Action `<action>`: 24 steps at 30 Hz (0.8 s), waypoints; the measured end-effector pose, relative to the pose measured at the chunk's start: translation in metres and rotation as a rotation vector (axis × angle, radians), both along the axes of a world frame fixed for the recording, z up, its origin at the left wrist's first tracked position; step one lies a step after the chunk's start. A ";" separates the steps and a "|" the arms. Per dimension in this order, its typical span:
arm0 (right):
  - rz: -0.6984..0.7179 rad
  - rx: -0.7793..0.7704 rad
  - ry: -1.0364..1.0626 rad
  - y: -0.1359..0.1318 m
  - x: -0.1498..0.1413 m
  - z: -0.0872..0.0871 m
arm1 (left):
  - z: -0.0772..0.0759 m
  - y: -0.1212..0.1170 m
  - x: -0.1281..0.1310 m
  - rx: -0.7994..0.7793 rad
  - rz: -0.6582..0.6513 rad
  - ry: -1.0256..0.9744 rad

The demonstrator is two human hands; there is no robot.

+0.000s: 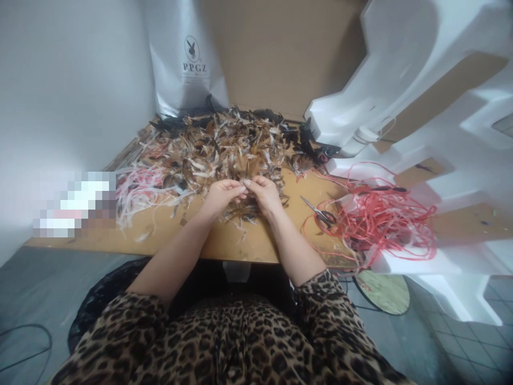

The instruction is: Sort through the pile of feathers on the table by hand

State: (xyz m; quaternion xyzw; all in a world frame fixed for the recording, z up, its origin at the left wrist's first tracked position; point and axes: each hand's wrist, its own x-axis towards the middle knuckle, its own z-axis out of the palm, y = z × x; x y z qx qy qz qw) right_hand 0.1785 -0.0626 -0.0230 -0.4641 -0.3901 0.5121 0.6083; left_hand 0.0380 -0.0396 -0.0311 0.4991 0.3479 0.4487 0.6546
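Note:
My left hand (222,197) and my right hand (262,195) meet at their fingertips just over the front of a big pile of brown, white and black feathers (224,144). Both hands are closed in a pinch. A thin dark feather (247,172) seems to rise from between the fingertips, though it blends with the pile behind. To the right of my right hand, scissors (320,211) with dark handles lie on the wooden table (180,232). Beyond them is a tangled heap of red plastic string (388,219).
White and pink strips (138,192) lie left of the feathers. White foam pieces (401,64) stand at the right, with a white cylindrical object (363,140) among them. A white printed bag (192,69) and a cardboard panel (280,53) stand behind. A round stool (382,291) is below the right edge.

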 end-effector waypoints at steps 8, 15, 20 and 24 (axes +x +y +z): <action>0.023 0.056 -0.034 -0.003 -0.002 0.004 | 0.006 -0.004 0.002 0.122 0.061 0.034; -0.132 0.083 -0.097 -0.001 0.011 0.013 | 0.006 -0.008 0.006 0.104 0.114 0.082; -0.329 0.163 -0.232 0.006 0.081 0.041 | 0.002 -0.013 0.007 0.189 0.156 0.131; -0.531 0.040 -0.433 0.021 0.149 0.044 | -0.005 -0.013 0.008 0.305 0.140 0.164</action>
